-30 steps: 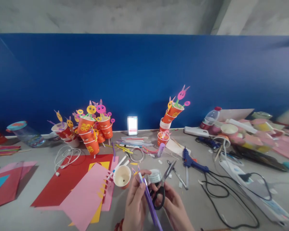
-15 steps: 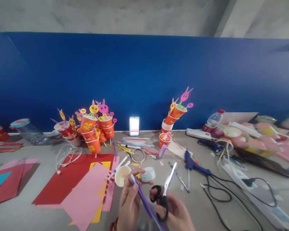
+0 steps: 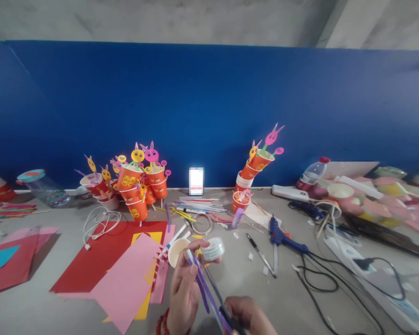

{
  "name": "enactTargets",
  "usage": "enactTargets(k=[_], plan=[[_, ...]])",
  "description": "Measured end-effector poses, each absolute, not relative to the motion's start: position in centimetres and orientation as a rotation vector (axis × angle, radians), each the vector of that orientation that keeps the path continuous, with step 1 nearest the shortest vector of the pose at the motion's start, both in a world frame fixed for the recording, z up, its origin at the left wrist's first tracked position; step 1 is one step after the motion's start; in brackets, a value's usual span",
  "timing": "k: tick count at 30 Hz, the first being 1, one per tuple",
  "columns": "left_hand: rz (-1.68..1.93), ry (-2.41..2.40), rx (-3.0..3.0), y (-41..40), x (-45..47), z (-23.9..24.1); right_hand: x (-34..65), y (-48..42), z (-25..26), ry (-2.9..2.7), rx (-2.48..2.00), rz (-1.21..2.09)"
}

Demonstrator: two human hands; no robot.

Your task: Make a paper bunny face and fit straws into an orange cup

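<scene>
My left hand pinches thin purple strips with pale upper ends between thumb and fingers. Its fingers also hold what looks like a roll of clear tape. At the lower middle, my right hand is closed around the black handles of a pair of scissors. The blades point up and left, lying close along the strips; I cannot tell whether they touch them. Just behind my left hand stands a cream paper cup, partly hidden by the fingers.
Pink paper and red paper lie left. Stacked orange cups with paper faces stand behind. Right are a pen, a blue glue gun, cables and a power strip. A lit, blurred screen leans on the blue wall.
The scissors have swung down and left from upright to lie along the purple strips. My right hand has lowered. The left hand keeps its hold on the strips and tape.
</scene>
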State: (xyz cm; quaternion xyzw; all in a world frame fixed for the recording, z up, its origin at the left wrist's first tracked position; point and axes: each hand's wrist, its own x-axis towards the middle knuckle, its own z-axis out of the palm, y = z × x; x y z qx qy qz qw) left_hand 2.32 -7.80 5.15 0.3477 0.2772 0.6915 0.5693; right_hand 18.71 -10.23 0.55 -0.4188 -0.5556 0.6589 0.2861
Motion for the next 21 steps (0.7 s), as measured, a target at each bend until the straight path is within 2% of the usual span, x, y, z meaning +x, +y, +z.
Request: enactTargets(k=[9,21], plan=[[1.535,0.764,0.89,-8.1,1.9,4.2,18.1,-9.4,3.2,-1.479,-1.002,1.814],[1.57,0.749,0.988,-7.9,1.8,4.2,17.8,-9.3,2.8,-1.433,-1.053,1.828]])
